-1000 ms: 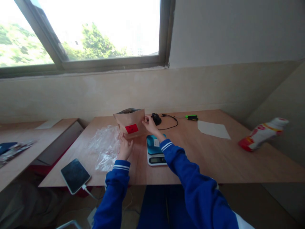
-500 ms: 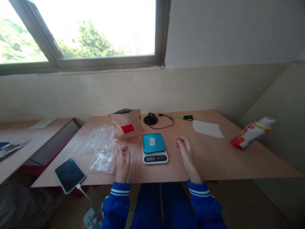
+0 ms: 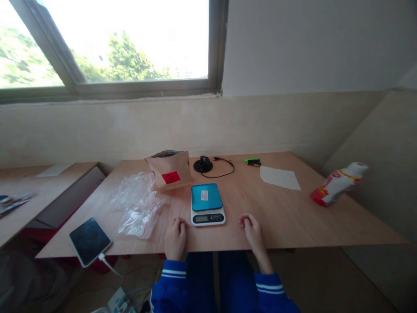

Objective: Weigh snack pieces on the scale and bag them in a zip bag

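Observation:
My left hand [image 3: 176,238] rests at the table's near edge, fingers curled under, holding nothing, just left of a small kitchen scale [image 3: 206,203] with a teal top. On the other side of the scale, my right hand [image 3: 252,229] lies on the wood with its fingers curled and nothing in them. A brown paper pouch [image 3: 169,174] with a red label stands open behind the scale. Crumpled clear plastic bags [image 3: 138,203] lie to the left of my left hand.
A phone [image 3: 89,241] on a white cable overhangs the wooden table's [image 3: 286,213] near left corner. At the back lie a black round device with a cable [image 3: 203,165], a green marker [image 3: 253,162] and a white paper sheet [image 3: 279,178]. A red and white bottle [image 3: 339,182] lies at the right edge.
Both hands let go of the brown pouch and drew back to the table's near edge, settling on either side of the scale. The pouch stays standing.

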Tool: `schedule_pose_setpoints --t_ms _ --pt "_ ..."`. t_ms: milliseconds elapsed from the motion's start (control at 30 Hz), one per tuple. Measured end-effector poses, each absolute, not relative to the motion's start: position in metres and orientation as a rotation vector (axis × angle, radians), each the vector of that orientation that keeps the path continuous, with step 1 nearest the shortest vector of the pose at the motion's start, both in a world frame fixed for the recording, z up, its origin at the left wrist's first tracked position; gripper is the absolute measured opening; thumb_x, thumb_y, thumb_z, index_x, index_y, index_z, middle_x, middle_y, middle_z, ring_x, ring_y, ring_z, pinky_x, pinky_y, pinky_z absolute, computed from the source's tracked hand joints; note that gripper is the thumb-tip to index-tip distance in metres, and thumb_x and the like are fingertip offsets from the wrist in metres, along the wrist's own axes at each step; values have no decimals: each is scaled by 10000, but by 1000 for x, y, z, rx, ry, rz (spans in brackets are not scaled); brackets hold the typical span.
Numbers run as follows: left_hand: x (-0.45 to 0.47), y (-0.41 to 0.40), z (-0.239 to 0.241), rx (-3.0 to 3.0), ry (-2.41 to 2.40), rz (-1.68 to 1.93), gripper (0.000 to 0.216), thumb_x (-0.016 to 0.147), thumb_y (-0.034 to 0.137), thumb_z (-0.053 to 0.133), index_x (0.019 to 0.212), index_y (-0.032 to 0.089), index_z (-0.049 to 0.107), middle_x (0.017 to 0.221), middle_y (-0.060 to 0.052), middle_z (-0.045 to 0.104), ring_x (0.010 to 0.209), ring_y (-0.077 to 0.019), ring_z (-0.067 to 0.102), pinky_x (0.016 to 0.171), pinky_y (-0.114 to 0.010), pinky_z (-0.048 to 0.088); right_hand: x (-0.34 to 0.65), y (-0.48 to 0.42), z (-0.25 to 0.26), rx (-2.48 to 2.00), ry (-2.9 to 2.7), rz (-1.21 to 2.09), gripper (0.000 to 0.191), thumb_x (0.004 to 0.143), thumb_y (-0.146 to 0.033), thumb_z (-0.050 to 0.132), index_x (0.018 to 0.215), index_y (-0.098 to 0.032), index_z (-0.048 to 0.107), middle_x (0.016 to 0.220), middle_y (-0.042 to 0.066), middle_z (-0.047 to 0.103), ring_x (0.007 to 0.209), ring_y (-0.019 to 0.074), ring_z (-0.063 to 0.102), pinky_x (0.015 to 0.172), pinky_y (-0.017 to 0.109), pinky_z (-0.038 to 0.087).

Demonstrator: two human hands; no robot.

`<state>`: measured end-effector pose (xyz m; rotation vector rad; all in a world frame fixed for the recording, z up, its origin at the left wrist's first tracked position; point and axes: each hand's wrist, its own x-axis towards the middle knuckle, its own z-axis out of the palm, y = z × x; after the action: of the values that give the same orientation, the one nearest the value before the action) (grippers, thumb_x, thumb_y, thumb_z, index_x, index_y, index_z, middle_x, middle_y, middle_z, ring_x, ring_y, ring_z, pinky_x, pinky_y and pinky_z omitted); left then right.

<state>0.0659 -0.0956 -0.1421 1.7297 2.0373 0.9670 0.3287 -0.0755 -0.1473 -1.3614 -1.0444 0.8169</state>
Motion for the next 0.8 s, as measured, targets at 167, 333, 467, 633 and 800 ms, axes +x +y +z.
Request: schedule_pose_setpoints --t_ms 167,333,467,633,800 --pt "68 -98 -142 1779 2063 951 220 876 158 373 759 213 551 801 -30 599 768 -175 616 696 -275 415 331 -78 -152 -1351 -997 854 198 678 -401 534 653 -213 592 594 26 586 520 174 528 487 283 431" --pt "69 -99 -141 1820 2073 916 218 880 146 374 782 214 556 838 -25 608 761 -171 609 691 -276 399 332 -79 -154 -1343 -1034 841 182 695 -368 518 661 -208 600 601 28 589 537 177 534 497 281 428" --pt "70 -99 -140 1827 2096 885 214 884 141 382 787 212 560 841 -24 608 735 -168 600 671 -277 383 331 -79 -154 -1361 -1100 807 183 703 -351 502 646 -210 603 596 28 593 547 182 540 523 291 433" --pt "71 -99 -139 1829 2110 879 210 885 136 390 785 209 560 851 -23 600 745 -163 597 668 -271 376 332 -81 -154 -1350 -1064 827 172 705 -331 499 658 -207 609 609 30 602 554 180 541 512 281 427" --pt "71 -99 -139 1805 2108 854 209 894 138 383 803 206 559 868 -19 599 739 -157 593 670 -270 371 333 -82 -152 -1343 -1044 854 186 697 -339 505 662 -190 609 609 24 602 553 163 538 513 264 426"
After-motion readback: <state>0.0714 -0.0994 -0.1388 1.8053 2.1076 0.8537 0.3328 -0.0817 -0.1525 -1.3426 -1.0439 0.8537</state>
